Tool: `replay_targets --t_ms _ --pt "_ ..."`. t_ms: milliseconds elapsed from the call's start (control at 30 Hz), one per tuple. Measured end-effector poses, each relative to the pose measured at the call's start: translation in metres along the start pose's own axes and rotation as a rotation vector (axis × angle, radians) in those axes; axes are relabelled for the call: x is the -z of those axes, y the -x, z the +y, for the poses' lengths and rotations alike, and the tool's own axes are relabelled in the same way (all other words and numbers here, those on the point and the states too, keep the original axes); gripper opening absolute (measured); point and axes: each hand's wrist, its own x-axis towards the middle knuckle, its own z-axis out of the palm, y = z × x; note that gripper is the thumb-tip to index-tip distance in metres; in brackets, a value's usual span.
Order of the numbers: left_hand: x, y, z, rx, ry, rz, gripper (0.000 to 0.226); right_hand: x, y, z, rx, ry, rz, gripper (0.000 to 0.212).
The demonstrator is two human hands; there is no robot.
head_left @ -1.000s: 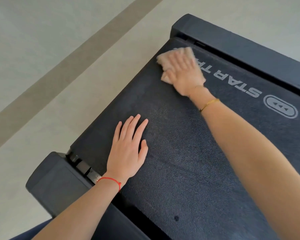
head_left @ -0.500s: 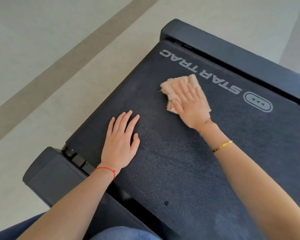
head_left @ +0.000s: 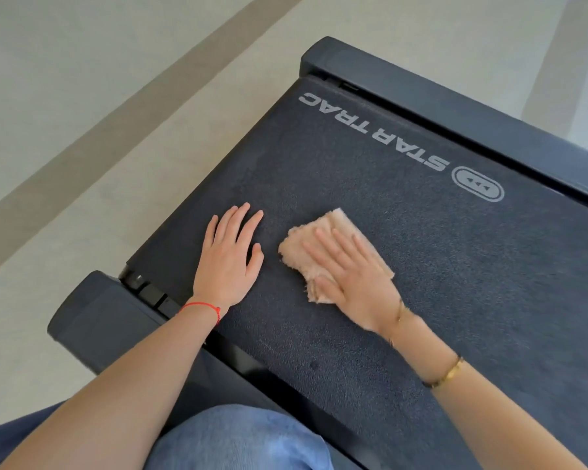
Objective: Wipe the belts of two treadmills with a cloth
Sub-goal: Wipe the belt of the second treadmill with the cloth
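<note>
Pressing flat on a folded, fuzzy beige cloth (head_left: 323,247), the right hand (head_left: 352,283) lies with its fingers straight and spread, pinning the cloth to the dark, pebbled treadmill belt (head_left: 455,283). The left hand (head_left: 230,257) rests palm down on the bare belt just beside the cloth, fingers straight and close together, holding nothing; a narrow strip of belt separates the two hands.

A thin red string bracelet (head_left: 202,308) circles the left wrist. On the right forearm sit a fine gold chain (head_left: 398,318) near the wrist and a heavier gold bangle (head_left: 450,374) further up. The right hand and its wrist are slightly blurred, so the chain is hard to make out. Much of the cloth is hidden under the right palm; only its frayed edges show around the fingers and thumb.

Beyond the fingertips, grey lettering reading STAR TRAC (head_left: 374,132) and an oval logo with three triangles (head_left: 478,184) are printed on the belt, upside down from this view. A dark grey moulded side rail (head_left: 472,123) runs along the far edge of the belt, and a rounded dark end cap (head_left: 95,320) sits left of the left wrist, with black rollers partly visible in the gap beside it. The belt is cut off at the right and lower edges.

Below the forearms, a blue denim knee (head_left: 238,439) is cropped by the lower edge. Left of the hands stretches a pale tiled floor (head_left: 65,79) crossed by a darker tan band (head_left: 116,117).
</note>
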Motion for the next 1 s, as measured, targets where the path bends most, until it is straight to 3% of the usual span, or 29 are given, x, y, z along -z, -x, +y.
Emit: replay_targets --t_ms 133,233,400,500,667,733,800,1000 --pt "0.0 -0.001 -0.001 0.008 0.014 0.001 0.052 0.011 -0.038 0.045 -0.356 -0.036 0.039 0.055" --pt "-0.001 -0.001 -0.001 0.01 0.012 -0.001 0.052 0.009 -0.051 0.031 -0.477 -0.093 0.078 0.054" --pt "-0.001 0.0 -0.001 -0.013 0.005 0.03 0.052 -0.002 -0.012 -0.025 -0.19 -0.079 0.011 0.056" --pt "-0.001 0.0 -0.001 -0.015 0.008 0.035 0.052 -0.004 0.016 -0.017 -0.112 -0.107 -0.001 0.055" --pt "-0.001 -0.001 -0.001 -0.005 0.019 0.026 0.051 0.006 -0.001 0.054 -0.487 -0.134 0.065 0.058" --pt "-0.002 -0.001 -0.001 -0.003 0.019 0.023 0.051 0.008 -0.022 0.062 -0.666 -0.19 0.076 0.055" --pt "-0.002 -0.001 0.0 0.005 0.014 0.018 0.051 0.008 -0.037 0.048 -0.725 -0.183 0.094 0.055" --pt "-0.001 0.0 0.0 -0.012 0.014 0.032 0.052 -0.005 -0.006 -0.032 -0.245 -0.117 0.03 0.055"
